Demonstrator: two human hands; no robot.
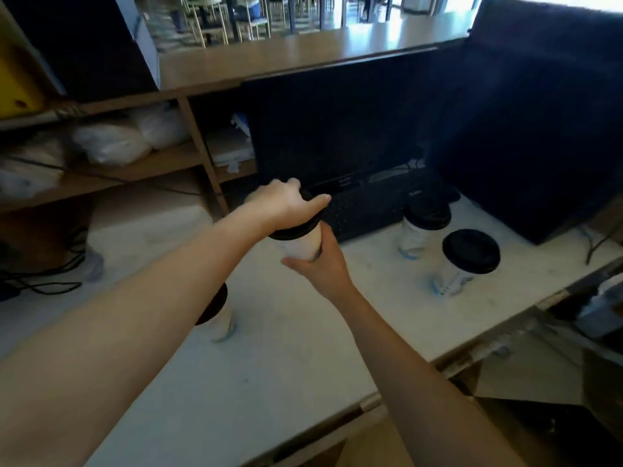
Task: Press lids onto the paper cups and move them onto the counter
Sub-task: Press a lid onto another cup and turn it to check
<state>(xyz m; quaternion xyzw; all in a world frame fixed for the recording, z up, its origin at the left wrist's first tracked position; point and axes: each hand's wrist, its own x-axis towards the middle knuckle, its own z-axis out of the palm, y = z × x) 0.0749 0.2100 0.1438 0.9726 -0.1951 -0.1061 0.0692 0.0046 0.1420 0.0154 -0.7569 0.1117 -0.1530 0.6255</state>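
A white paper cup [301, 246] is held in the air above the white worktop [276, 348]. My right hand [320, 267] grips its body from below. My left hand [290, 202] lies flat on its black lid [292, 232], fingers spread over the top. Three more lidded white cups stand on the worktop: one [220, 318] partly hidden under my left forearm, one [419, 230] by the keyboard, one [463, 261] nearer on the right. The wooden counter [269, 59] runs along the back, higher up.
A dark monitor [337, 126] and black keyboard [367, 214] stand behind the held cup. A large dark box [539, 129] fills the right. Wooden shelves [135, 166] with white bags are at left, cables [43, 281] lie below them. The worktop's front edge drops off at lower right.
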